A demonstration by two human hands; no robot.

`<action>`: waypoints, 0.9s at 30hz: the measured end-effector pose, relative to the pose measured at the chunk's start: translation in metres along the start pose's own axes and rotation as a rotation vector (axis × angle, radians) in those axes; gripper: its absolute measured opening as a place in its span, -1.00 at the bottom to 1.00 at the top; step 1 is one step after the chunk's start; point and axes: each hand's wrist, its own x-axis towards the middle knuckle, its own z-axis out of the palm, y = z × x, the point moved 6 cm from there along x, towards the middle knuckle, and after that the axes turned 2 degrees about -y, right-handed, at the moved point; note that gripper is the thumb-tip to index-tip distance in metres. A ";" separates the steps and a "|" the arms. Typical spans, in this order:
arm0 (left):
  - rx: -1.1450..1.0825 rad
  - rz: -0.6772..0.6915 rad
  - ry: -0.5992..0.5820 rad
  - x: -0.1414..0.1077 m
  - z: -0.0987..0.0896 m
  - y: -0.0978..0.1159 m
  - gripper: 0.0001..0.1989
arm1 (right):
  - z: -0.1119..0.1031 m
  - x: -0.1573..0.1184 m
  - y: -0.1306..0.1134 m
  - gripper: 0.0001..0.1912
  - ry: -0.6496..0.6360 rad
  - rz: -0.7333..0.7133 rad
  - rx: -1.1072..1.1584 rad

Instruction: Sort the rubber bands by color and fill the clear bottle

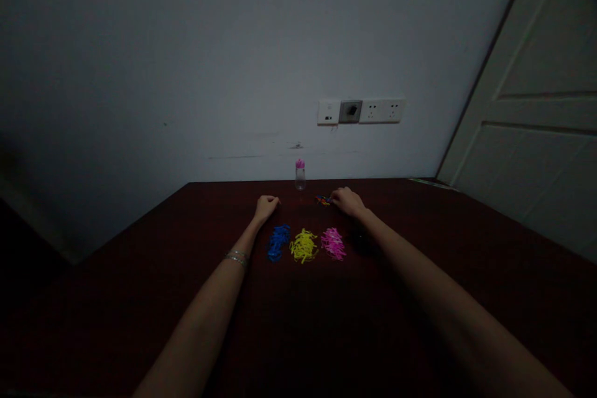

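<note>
My left hand [267,206] rests on the dark table left of centre, its fingers curled together; whatever may be in them is too small to make out. At the edge of a small mixed-colour pile of rubber bands [323,200], my right hand [347,201] has its fingertips pinched, and what they grip is hidden. Nearer to me lie three separate piles in a row: blue rubber bands [278,242], yellow rubber bands [304,245] and pink rubber bands [333,244]. The blue pile is the closest of these to my left hand.
A small clear bottle [300,177] with a pink top stands upright at the back of the table [153,249], near the wall. Above it to the right are wall sockets [380,111]. A pale panelled door [527,112] is on the right. The light is dim.
</note>
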 end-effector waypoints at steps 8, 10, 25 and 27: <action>0.003 0.030 0.013 0.002 0.001 -0.003 -0.73 | -0.002 0.001 0.025 -0.76 0.235 0.126 0.627; 0.006 0.028 0.010 0.002 0.001 -0.003 -0.73 | 0.000 -0.002 0.026 -0.75 0.276 0.130 0.776; 0.004 -0.011 0.008 -0.004 -0.001 0.005 -0.75 | -0.003 -0.029 -0.091 -0.83 0.088 -0.262 0.780; 0.003 0.000 0.006 -0.006 -0.002 0.007 -0.75 | -0.005 -0.031 -0.114 -0.86 0.078 -0.351 0.708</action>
